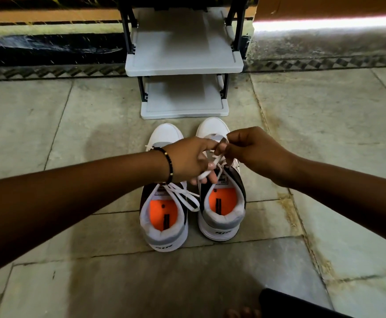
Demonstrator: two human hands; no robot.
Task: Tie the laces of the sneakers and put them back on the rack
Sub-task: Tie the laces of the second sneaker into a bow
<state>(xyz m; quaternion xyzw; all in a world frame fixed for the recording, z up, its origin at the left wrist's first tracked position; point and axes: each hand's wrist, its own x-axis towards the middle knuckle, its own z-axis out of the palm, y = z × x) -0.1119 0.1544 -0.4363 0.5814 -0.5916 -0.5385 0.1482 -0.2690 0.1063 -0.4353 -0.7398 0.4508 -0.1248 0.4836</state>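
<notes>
Two white and grey sneakers with orange insoles stand side by side on the stone floor, toes toward the rack. Over the right sneaker [222, 203] both hands work its white lace [212, 167]. My left hand [187, 160] pinches one strand near the tongue, and my right hand [249, 150] pinches the other strand a little higher. The left sneaker [164, 216] has its lace [183, 195] lying loose across the opening. The grey shoe rack [184, 65] stands just beyond the toes, its two visible shelves bare.
A dark patterned wall base runs behind the rack. A cardboard box [329, 5] sits at the top right. At the bottom edge, toes [242, 312] and dark cloth [290, 304] show. Stone floor tiles spread left and right of the shoes.
</notes>
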